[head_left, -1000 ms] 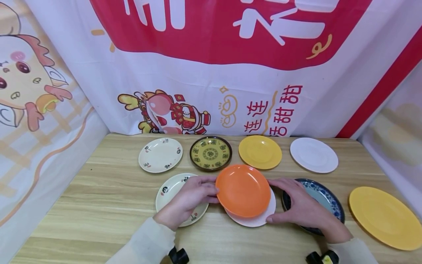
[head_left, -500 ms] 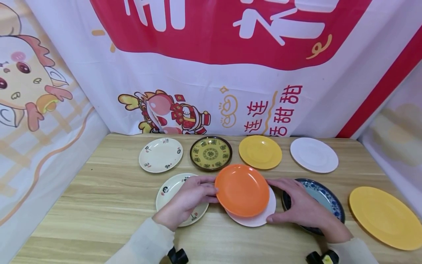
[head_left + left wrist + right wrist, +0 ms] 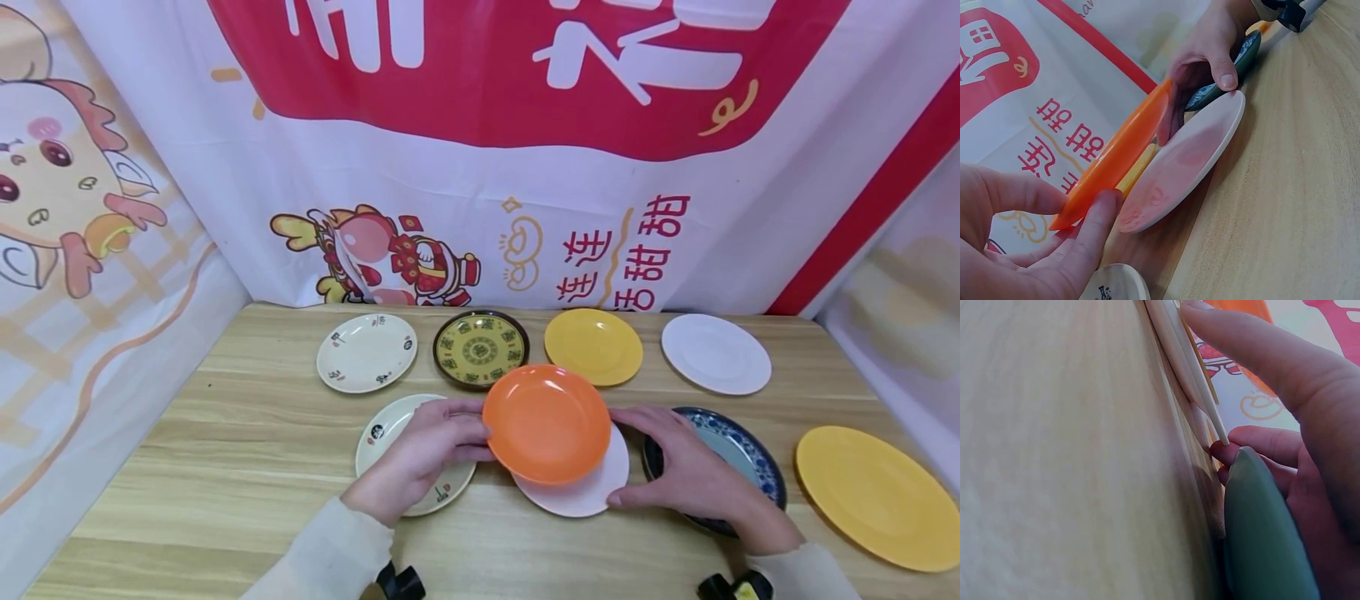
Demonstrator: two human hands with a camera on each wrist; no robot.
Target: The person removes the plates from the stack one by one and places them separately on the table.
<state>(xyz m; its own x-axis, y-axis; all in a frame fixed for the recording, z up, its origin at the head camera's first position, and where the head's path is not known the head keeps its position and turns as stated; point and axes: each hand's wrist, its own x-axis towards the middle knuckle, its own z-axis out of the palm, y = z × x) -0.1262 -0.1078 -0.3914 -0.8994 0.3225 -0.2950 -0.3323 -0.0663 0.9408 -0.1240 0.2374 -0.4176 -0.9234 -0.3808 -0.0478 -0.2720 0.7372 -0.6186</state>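
My left hand (image 3: 431, 446) pinches the left edge of an orange plate (image 3: 547, 421) between thumb and fingers. This plate is raised and tilted over a pale pinkish-white plate (image 3: 577, 498), and the left wrist view shows a gap between the two. With thumb at the near edge and fingers at the far edge, my right hand (image 3: 678, 462) holds the right side of the pale plate (image 3: 1188, 159). Beneath my left hand lies a cream patterned plate (image 3: 375, 457), partly hidden. A dark plate with a blue floral rim (image 3: 738, 450) is partly covered by my right hand.
Along the back of the wooden table (image 3: 187, 467) are a cream patterned plate (image 3: 366, 354), a brown-rimmed olive plate (image 3: 480, 350), a yellow plate (image 3: 592, 346) and a white plate (image 3: 716, 354). A larger yellow plate (image 3: 877, 496) lies far right. A printed cloth (image 3: 480, 175) hangs behind.
The orange plate, in my left hand, has moved slightly up and to the left, showing more of the pale plate below. My right hand stays in place.
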